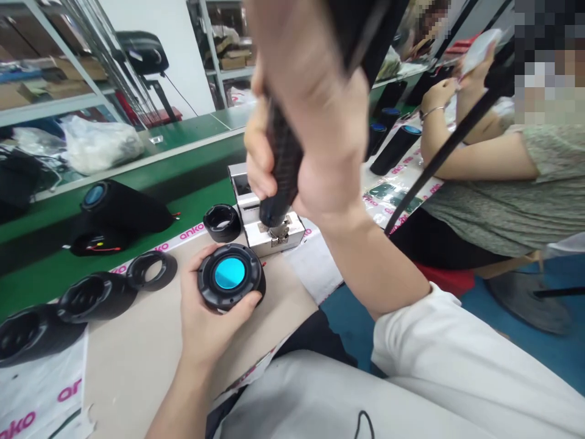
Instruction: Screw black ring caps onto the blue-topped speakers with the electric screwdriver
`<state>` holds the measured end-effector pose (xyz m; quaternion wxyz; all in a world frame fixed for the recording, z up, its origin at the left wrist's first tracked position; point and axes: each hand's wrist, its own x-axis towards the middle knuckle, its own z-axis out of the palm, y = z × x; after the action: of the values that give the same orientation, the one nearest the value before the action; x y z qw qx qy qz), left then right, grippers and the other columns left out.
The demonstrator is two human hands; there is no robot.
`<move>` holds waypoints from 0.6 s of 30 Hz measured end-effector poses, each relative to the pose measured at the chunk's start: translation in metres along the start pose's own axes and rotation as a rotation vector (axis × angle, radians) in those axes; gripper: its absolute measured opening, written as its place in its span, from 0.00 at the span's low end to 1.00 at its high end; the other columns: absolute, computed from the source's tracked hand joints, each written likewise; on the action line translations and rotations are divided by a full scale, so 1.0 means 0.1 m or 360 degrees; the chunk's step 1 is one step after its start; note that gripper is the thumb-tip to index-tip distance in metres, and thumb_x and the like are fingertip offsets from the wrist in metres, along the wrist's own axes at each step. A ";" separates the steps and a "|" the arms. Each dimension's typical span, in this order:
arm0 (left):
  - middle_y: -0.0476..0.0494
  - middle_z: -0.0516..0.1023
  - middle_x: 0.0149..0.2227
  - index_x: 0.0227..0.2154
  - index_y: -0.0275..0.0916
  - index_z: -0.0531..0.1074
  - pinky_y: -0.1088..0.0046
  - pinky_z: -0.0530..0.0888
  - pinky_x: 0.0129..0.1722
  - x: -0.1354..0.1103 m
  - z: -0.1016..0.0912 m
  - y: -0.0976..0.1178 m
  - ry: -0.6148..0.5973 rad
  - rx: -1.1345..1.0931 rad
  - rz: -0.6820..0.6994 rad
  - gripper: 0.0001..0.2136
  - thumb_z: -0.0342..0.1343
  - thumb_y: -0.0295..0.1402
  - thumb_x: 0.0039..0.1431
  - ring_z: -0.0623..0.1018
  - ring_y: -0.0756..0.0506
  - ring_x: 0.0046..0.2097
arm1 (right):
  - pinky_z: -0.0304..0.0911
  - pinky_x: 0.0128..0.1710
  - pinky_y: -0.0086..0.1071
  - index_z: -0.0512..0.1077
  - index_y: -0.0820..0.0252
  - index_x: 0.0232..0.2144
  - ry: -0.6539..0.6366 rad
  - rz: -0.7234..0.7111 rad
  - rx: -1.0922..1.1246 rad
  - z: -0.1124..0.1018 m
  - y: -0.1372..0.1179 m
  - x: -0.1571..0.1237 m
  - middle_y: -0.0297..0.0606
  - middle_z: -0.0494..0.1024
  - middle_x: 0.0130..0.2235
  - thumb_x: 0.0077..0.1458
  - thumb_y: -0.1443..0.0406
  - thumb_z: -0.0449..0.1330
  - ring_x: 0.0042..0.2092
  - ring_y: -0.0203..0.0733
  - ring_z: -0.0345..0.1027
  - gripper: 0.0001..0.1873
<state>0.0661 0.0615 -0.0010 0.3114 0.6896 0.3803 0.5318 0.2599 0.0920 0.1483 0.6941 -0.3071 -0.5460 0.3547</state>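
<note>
Grips black round part [231,296] in left hand [206,326], dark tool [284,167] in right hand [324,122] above. Probably rigid, lightish; best held by rim [253,268], off blue disc [230,272].

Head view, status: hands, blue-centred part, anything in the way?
Left hand around blue-centred black part. Right hand gripping black driver, tip down at white box; contact unclear. Black ring close beyond part, may crowd it.

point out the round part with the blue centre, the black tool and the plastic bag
round part [230,273]: head view, on its blue centre
black tool [287,164]: head view, on its handle
plastic bag [98,145]: head view, on its crumpled side
</note>
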 end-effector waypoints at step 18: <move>0.37 0.79 0.58 0.59 0.42 0.71 0.59 0.81 0.56 -0.01 0.00 -0.04 -0.0010 -0.0050 0.0023 0.38 0.80 0.46 0.48 0.83 0.36 0.57 | 0.49 0.13 0.32 0.63 0.52 0.27 0.0260 0.0033 0.0056 -0.25 0.66 -0.20 0.23 0.64 0.17 0.55 0.42 0.75 0.15 0.33 0.54 0.31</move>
<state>0.0649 0.0628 -0.0044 0.3195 0.6890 0.3658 0.5380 0.2711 0.1114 0.0780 0.7380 -0.3283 -0.4779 0.3452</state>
